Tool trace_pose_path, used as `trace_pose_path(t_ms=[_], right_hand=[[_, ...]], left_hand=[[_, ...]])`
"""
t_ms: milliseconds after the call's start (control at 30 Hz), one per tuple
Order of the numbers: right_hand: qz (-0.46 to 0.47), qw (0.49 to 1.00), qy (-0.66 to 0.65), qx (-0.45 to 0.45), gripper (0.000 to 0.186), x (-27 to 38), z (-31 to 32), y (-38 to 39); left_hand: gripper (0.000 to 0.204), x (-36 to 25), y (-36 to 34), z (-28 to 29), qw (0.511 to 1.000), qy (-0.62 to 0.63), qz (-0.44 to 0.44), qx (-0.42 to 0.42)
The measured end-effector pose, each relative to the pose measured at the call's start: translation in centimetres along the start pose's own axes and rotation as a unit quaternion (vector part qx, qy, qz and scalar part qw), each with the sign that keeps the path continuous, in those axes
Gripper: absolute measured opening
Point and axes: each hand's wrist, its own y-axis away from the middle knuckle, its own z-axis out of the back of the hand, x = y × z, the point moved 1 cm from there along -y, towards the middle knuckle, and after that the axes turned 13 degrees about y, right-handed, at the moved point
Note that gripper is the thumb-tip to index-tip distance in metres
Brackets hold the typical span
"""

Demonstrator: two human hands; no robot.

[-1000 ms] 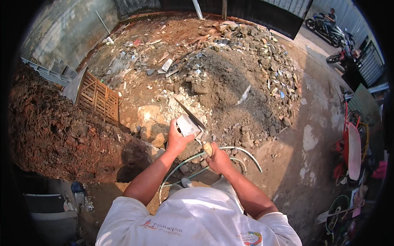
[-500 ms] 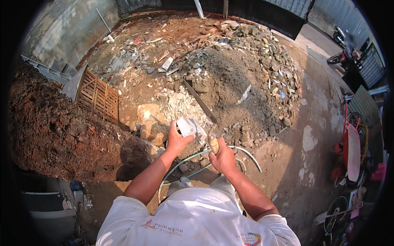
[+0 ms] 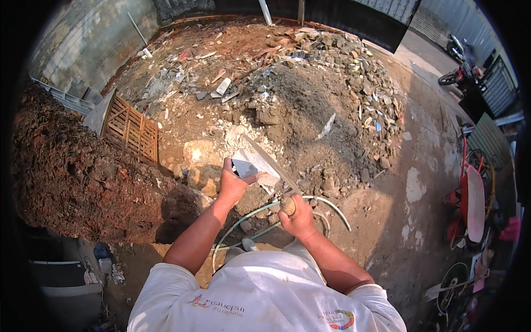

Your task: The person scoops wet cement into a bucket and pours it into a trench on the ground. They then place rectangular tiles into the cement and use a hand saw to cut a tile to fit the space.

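Rubble heap (image 3: 310,105) lies behind the tile piece (image 3: 246,166) your left hand (image 3: 232,185) pinches; your right hand (image 3: 298,218), fingers wrapped, swings the blade (image 3: 271,163) beside it — a glancing strike could cut your thumb.

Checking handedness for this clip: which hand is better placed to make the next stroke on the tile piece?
Probably the right hand: it grips the wooden handle of the long blade, which lies against the tile piece. The left hand is occupied holding that piece up.
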Motion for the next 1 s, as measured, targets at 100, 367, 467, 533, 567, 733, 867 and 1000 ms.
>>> trace_pose_path(t_ms=[100, 367, 467, 533, 567, 733, 867, 1000], right_hand=[[-0.037, 0.994, 0.043, 0.092, 0.042, -3.6, -1.7, -0.7], [0.034, 0.999, -0.014, -0.022, 0.037, -3.3, -1.2, 0.8], [-0.059, 0.993, 0.001, 0.103, 0.035, -3.7, -0.9, 0.2], [-0.026, 0.998, -0.042, 0.043, 0.037, -0.3, 1.3, 0.6], [-0.009, 0.998, -0.059, 0.009, 0.038, 0.5, 2.1, 0.4], [-0.039, 0.993, 0.023, 0.105, 0.036, -3.5, -0.2, 1.0], [-0.046, 0.998, -0.039, 0.013, 0.035, -0.4, 2.2, 1.2], [0.115, 0.985, -0.039, -0.119, 0.034, -1.6, 1.0, 2.2]], left_hand=[[0.071, 0.3, -0.2, -0.4, 0.999, -0.028, 0.017, 0.007], [0.066, 0.3, 0.0, 0.0, 0.999, -0.021, 0.018, 0.02], [0.065, 0.2, 0.1, 0.6, 0.998, 0.029, 0.041, 0.024], [0.065, -0.7, 0.3, 2.0, 0.993, 0.082, 0.085, 0.017], [0.065, -1.1, 0.0, 2.2, 0.988, 0.112, 0.104, 0.015], [0.068, -2.6, -0.8, 1.0, 0.985, 0.123, 0.111, 0.056], [0.071, -1.1, -1.2, 3.7, 0.986, 0.1, 0.126, 0.032], [0.071, -1.4, -1.6, 2.9, 0.981, 0.12, 0.149, 0.03]])
